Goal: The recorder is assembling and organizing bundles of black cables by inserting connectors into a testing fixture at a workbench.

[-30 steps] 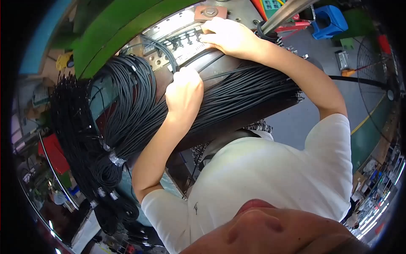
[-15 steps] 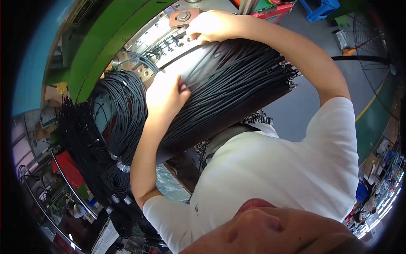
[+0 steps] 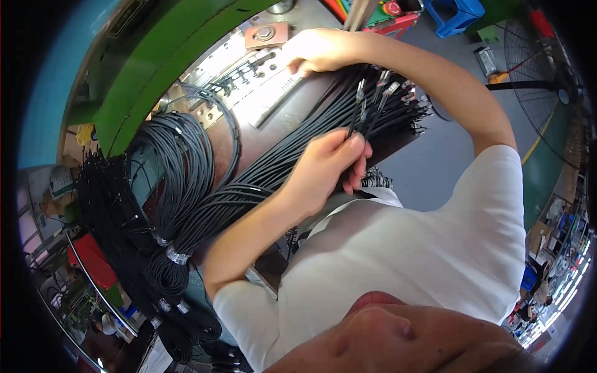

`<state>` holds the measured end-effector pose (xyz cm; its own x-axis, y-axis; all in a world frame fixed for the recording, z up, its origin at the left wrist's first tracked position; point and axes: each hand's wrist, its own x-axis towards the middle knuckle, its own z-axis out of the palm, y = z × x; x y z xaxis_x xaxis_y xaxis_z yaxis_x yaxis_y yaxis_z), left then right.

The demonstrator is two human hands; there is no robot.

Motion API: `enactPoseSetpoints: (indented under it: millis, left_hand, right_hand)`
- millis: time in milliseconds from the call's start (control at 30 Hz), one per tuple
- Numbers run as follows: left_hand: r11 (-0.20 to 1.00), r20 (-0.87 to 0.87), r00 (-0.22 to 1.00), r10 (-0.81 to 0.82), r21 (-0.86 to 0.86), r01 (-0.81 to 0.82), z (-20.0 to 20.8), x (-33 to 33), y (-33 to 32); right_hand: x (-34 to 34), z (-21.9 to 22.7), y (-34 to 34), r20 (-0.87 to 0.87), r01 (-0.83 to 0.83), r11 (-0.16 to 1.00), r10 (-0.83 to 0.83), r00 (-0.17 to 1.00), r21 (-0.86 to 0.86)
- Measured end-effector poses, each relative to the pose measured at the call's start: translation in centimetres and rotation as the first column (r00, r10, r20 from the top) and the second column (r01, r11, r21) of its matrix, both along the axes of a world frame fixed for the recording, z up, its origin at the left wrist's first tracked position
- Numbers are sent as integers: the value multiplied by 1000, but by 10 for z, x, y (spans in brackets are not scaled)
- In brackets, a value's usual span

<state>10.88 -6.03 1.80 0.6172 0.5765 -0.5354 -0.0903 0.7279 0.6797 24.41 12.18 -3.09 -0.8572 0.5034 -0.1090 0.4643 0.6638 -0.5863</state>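
Note:
My left hand (image 3: 333,158) is closed in a pinch around a few black cables (image 3: 369,115), just below their metal-tipped ends, which point up and away from me. It sits over the near side of a thick bundle of black cables (image 3: 273,158) lying across the brown work surface. My right hand (image 3: 317,51) rests at the brightly lit metal fixture (image 3: 261,93) of the machine, its fingers curled in. What those fingers hold, if anything, is hidden by glare and by the hand itself.
The machine's green frame (image 3: 143,81) arches over the far left. Coiled grey-black cables (image 3: 186,149) lie left of the bundle, with tied black cable hanks (image 3: 168,273) hanging below. A bolted copper-coloured block (image 3: 266,36) sits beside my right hand. A fan (image 3: 538,81) stands at the right.
My left hand has moved right and toward me, from beside the fixture to the cables' tipped ends, and now grips a few. My right hand has shifted only slightly toward me.

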Motion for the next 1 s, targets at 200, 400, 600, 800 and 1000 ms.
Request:
enactPoseSetpoints:
  millis: [200,400,600,800,1000]
  left_hand:
    - [753,61,774,630,197,-628,-36,-37,-57]
    - [706,96,737,669,225,-671,-43,-41,-61]
    - [683,124,711,692,204,-701,-39,-52,-59]
    - [779,98,776,623,7,-626,-31,-58,-62]
    - [617,17,653,757,313,-722,-29,-83,-70]
  right_hand:
    - [-7,18,-60,-224,132,952,-197,954,-276]
    - [-46,30,-143,-191,33,285,-720,667,-958]
    - [-44,24,-150,-443,229,942,-318,838,-244]
    - [-49,25,-123,-294,212,744,-23,956,634]
    - [-64,8,-119,-357,300,928,-210,910,220]
